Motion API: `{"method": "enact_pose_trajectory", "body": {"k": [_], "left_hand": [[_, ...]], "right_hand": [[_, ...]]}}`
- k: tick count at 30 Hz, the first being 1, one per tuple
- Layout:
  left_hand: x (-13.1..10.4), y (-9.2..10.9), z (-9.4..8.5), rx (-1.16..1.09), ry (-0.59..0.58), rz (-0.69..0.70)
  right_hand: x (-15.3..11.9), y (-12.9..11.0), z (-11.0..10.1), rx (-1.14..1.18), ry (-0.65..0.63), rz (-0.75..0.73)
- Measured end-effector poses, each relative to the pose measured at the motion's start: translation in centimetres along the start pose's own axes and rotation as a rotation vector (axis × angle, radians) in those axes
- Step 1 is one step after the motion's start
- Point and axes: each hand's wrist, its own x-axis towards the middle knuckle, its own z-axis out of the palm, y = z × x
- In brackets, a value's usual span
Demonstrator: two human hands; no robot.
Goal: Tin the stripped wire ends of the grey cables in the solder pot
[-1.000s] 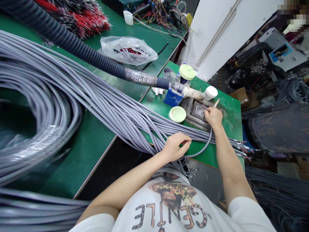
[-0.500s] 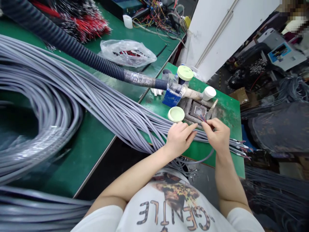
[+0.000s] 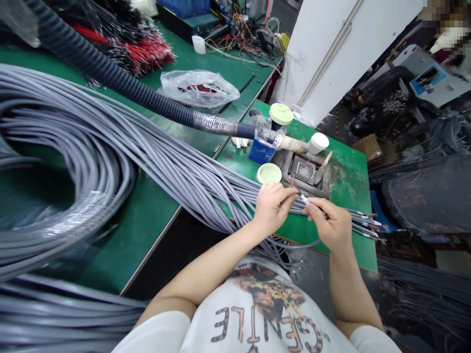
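Note:
Between my two hands is the end of a grey cable (image 3: 305, 199) with a white band and thin coloured wires (image 3: 293, 183) fanned out from it. My left hand (image 3: 273, 205) pinches at the wires with thumb and forefinger. My right hand (image 3: 331, 220) is closed around the cable just behind the white band. Both hands are over a long bundle of grey cables (image 3: 206, 181) whose stripped ends (image 3: 373, 225) lie at the right. Just beyond the hands sits a grimy square metal pot (image 3: 303, 169) with a flat scraper (image 3: 323, 168) leaning in it.
A dark corrugated hose (image 3: 147, 95) ends above the pot. Around it stand a blue box (image 3: 262, 149), a shallow pale green dish (image 3: 269, 173), a white-lidded tub (image 3: 318, 142) and a yellow-lidded jar (image 3: 281, 113). A plastic bag (image 3: 200, 88) lies farther back. Large cable coils fill the left.
The wires have moved left, away from the pot, and the white band now shows. My right hand has shifted slightly down; my left fingers have closed in on the wires.

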Motion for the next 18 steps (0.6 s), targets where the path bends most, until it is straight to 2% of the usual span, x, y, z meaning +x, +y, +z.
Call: {"method": "enact_pose_trajectory", "body": {"k": [3,6,8,11,13,16,18], "left_hand": [[-0.6,0.3,0.8,-0.267,-0.020,-0.128],[-1.2,0.6,0.7,-0.388,0.005,-0.282],[-1.6,0.9,0.6,-0.471,-0.032,-0.384],[-2.1,1.1,0.6,-0.631,-0.153,-0.466],[-2.3,1.1,0.7,-0.696,-0.162,-0.489],[-2.3,0.9,0.7,-0.705,-0.156,-0.450],[-2.3,0.8,0.6,-0.666,-0.188,-0.380]], "right_hand": [[-0.5,-0.1,0.6,-0.102,0.111,-0.075],[-0.5,0.0,1.4,-0.219,0.219,-0.146],[-0.6,0.2,2.1,-0.280,0.254,-0.187],[-0.9,0.0,2.6,-0.297,0.193,-0.244],[-1.0,-0.3,2.2,-0.228,0.082,-0.278],[-0.7,-0.8,0.3,-0.079,-0.047,-0.297],[0.1,-1.2,-1.2,-0.049,-0.043,-0.256]]}}
